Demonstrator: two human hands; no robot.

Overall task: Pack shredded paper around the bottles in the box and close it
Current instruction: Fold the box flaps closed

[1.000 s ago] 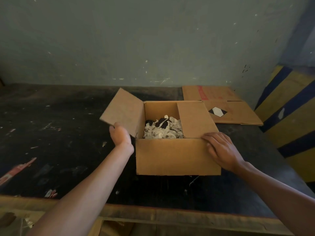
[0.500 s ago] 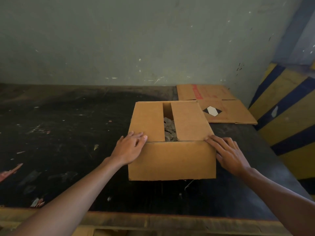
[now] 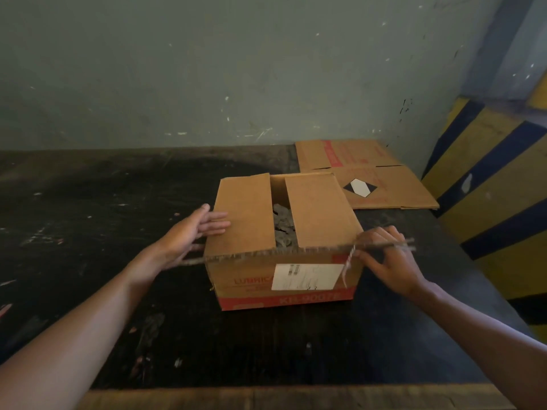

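A brown cardboard box [image 3: 254, 281] with red print and a white label stands on the dark table. Its left flap [image 3: 245, 214] and right flap [image 3: 319, 211] lie folded inward, and a narrow gap between them shows grey shredded paper [image 3: 282, 224]. No bottles are visible. The front flap [image 3: 296, 251] is lifted to about level, so I see it edge-on. My right hand [image 3: 387, 261] grips its right end, where a strip of tape dangles. My left hand [image 3: 192, 232] is open, its fingers against the left flap's outer edge.
A flattened cardboard box [image 3: 384, 187] with a black-and-white diamond mark lies behind and to the right, touching the wall. The dark scuffed table [image 3: 88, 232] stretches left. A yellow-and-blue striped barrier [image 3: 488, 187] stands at the right. The table's wooden front edge [image 3: 266, 398] is near me.
The left flap swung shut over the paper. The front flap, hanging down before, has come up in my right hand, uncovering the printed front. My left hand slid to the box's left side.
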